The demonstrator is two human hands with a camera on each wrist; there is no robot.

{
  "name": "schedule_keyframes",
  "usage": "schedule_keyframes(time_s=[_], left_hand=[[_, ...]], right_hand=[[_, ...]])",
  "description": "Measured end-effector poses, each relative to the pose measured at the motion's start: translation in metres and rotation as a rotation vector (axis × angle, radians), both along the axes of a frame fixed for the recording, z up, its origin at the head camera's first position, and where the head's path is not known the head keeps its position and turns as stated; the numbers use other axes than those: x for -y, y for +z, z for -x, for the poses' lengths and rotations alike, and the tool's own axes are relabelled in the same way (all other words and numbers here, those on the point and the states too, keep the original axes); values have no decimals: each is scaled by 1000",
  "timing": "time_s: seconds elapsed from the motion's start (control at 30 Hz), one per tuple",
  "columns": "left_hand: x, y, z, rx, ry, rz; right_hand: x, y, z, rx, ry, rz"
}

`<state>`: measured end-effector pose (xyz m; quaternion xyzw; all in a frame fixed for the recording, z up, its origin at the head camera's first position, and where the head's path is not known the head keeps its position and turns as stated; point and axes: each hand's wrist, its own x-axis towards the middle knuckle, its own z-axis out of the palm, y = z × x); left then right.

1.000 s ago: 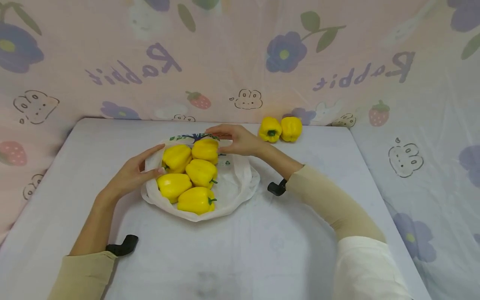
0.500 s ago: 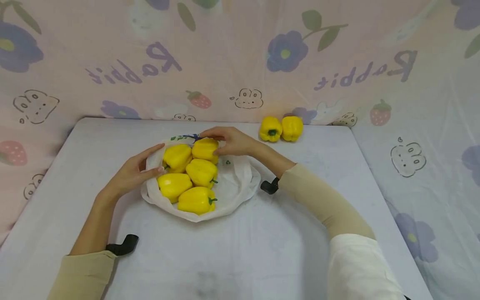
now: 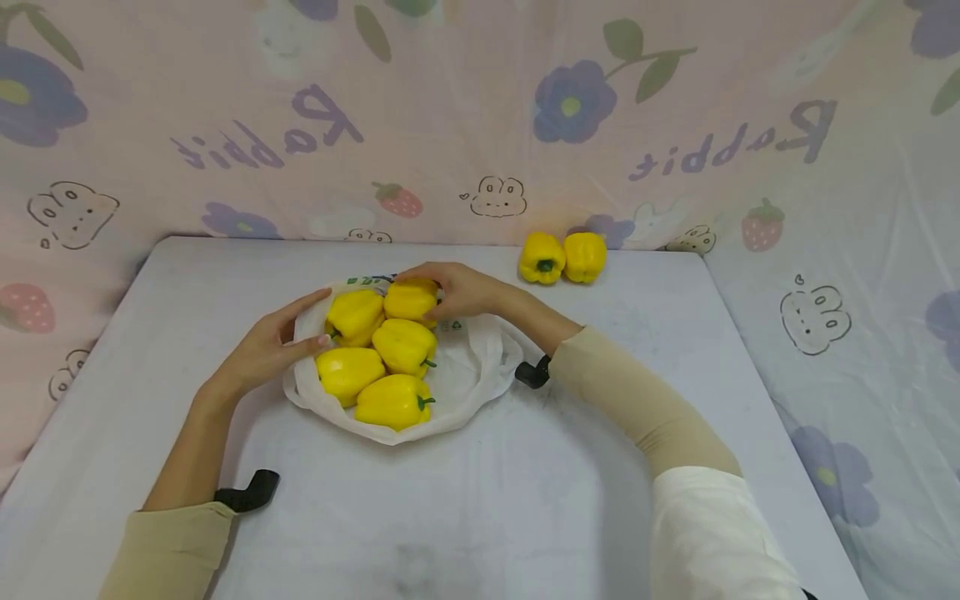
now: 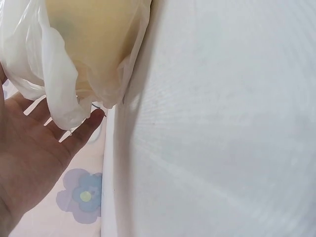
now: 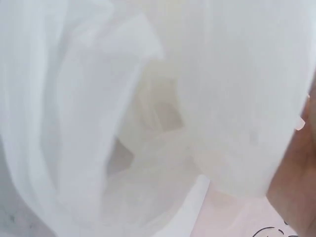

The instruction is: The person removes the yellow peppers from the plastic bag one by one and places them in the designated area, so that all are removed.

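Observation:
Several yellow bell peppers lie inside a white plastic bag with its mouth spread wide on the table. At the bag's left rim, my left hand holds the plastic, thumb over the inner side and fingers outside; the left wrist view shows those fingers stretched behind the bag's wall. My right hand is at the back of the bag, its fingers over the top of the back right bell pepper and its thumb along the side. In the right wrist view, blurred white plastic covers most of that hand.
Two more yellow bell peppers stand side by side at the table's back edge, right of the bag. A pink printed curtain hangs behind the table and along its sides. Black wrist mounts sit on both arms.
My right hand has shifted left and slightly down, bringing its fingers and thumb around the back right bell pepper. The bag's back rim has dropped a little. My left hand has stayed in place.

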<state>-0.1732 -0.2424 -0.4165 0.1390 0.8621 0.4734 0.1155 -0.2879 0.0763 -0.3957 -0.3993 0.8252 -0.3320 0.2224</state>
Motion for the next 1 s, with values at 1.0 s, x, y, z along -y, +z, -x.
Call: schedule_keyframes(time_s=[1.0], left_hand=[[0,4,-2,-6,27,48]], right_hand=[[-31,16,-3,-106,-208,154]])
